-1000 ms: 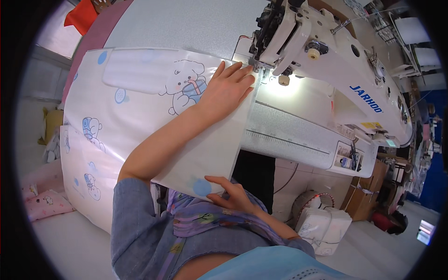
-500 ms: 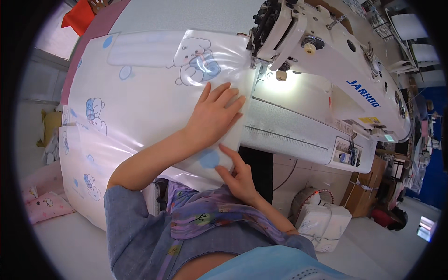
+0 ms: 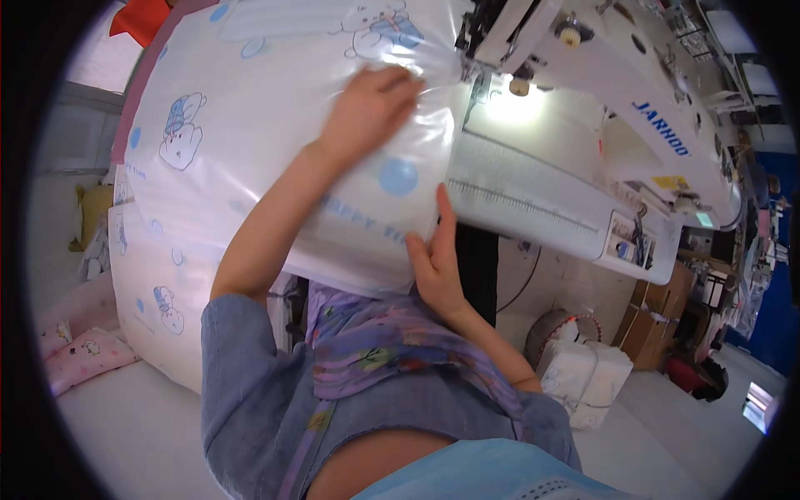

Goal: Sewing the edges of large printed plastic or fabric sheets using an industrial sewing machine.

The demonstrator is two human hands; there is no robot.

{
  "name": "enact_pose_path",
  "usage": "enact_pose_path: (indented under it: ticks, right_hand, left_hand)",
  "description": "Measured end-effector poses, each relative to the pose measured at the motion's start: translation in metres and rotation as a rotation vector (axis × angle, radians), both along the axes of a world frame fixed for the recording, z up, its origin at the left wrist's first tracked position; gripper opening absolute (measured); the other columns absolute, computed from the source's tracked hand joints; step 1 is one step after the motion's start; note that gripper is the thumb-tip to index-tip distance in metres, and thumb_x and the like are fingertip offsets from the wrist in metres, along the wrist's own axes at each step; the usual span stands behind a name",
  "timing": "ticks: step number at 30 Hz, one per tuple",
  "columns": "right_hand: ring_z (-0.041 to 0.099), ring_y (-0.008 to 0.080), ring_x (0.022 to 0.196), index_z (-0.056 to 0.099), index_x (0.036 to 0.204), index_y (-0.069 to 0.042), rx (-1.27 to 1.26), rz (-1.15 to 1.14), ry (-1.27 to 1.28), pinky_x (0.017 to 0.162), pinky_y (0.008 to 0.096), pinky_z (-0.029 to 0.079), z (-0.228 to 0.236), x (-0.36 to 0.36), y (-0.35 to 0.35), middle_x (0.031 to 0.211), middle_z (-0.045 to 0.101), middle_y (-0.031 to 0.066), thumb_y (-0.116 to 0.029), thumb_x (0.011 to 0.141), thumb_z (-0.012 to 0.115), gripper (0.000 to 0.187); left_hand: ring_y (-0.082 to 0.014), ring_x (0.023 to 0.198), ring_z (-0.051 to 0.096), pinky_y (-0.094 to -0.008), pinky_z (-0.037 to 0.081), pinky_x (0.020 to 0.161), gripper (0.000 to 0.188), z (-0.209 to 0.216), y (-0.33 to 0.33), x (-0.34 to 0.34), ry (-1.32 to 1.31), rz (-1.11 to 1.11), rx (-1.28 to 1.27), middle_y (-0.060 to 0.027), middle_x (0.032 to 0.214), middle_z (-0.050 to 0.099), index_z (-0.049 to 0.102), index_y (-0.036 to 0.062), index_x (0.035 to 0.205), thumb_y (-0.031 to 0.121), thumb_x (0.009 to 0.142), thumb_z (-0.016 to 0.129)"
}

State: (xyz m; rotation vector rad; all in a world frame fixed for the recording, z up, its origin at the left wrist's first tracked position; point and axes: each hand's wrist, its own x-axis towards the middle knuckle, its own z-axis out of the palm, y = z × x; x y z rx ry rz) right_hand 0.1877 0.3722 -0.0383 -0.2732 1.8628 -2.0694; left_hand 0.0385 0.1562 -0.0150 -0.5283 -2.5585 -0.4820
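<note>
A large glossy white sheet (image 3: pixel 250 150), printed with cartoon animals and blue dots, spreads over the table and down its near side. Its right edge runs up to the needle area of a white sewing machine (image 3: pixel 575 83). My left hand (image 3: pixel 371 112) lies on top of the sheet below the needle area, palm down, fingers blurred but seemingly outstretched. Lower along that edge is my right hand (image 3: pixel 439 271). Its forefinger stretches along the edge and its thumb rests on the sheet, apart from each other; the remaining fingers are mostly hidden.
A lamp lights the machine bed, whose front carries a ruler scale (image 3: pixel 525 200). Right of me on the floor stand a tied white bundle (image 3: pixel 587 379), a round basket (image 3: pixel 550 333) and cardboard boxes (image 3: pixel 650 325). A pink printed cloth (image 3: pixel 92 354) lies at left.
The view has shifted, and the sheet appears farther up. My left hand has moved up with it, its fingers bending somewhat. My right hand's forefinger has come up to the sheet's right edge.
</note>
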Motion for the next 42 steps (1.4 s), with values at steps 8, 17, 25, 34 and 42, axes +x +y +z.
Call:
enact_pose_path:
  ticks: [8,17,25,34,42]
  right_hand:
    - [0.067,0.0154,0.109,0.049,0.138,0.002,-0.16,0.014,-0.382,0.096,0.0298,0.053,-0.003,0.03,0.009,0.121,0.07,0.0132,0.003,0.097,0.065,0.045]
    - [0.07,0.0149,0.1,0.039,0.146,0.002,-0.126,0.051,-0.354,0.087,0.028,0.057,0.028,0.036,0.024,0.116,0.072,0.0163,0.001,0.098,0.064,0.054]
    - [0.063,0.0067,0.096,0.014,0.165,-0.007,0.113,0.175,-0.156,0.08,0.0205,0.049,0.006,0.061,0.039,0.118,0.07,0.0131,0.0,0.102,0.057,0.077]
    - [0.048,-0.0008,0.077,0.019,0.165,-0.006,0.14,0.178,-0.118,0.068,0.0156,0.039,0.007,0.035,0.029,0.111,0.07,0.0044,-0.002,0.103,0.056,0.072]
    - [0.046,-0.0002,0.072,0.029,0.162,-0.004,0.265,0.128,-0.055,0.067,0.0172,0.04,0.025,-0.024,0.024,0.089,0.064,-0.002,-0.004,0.101,0.061,0.069]
  left_hand:
    - [-0.0289,0.116,0.058,-0.0383,0.047,0.106,0.03,-0.081,-0.122,0.228,0.379,1.156,0.559,-0.0123,0.128,0.054,0.059,-0.0006,0.127,0.019,0.105,0.058]
    - [-0.032,0.122,0.061,-0.0444,0.053,0.105,0.056,-0.149,-0.067,0.33,0.002,0.911,2.067,-0.0173,0.14,0.059,0.054,-0.0029,0.142,0.04,0.108,0.04]
    - [-0.0317,0.123,0.062,-0.0469,0.052,0.104,0.054,-0.005,-0.173,0.377,0.375,0.258,2.053,-0.0136,0.138,0.062,0.052,0.0034,0.145,0.04,0.105,0.057]
    - [-0.0274,0.102,0.07,-0.0438,0.062,0.083,0.034,-0.018,-0.219,0.33,0.122,0.926,1.91,-0.014,0.114,0.069,0.063,-0.0036,0.123,0.02,0.099,0.068]
    - [-0.0267,0.101,0.07,-0.0409,0.061,0.084,0.031,-0.034,-0.235,0.284,0.062,0.803,1.891,-0.0152,0.113,0.069,0.065,-0.005,0.12,0.018,0.099,0.068]
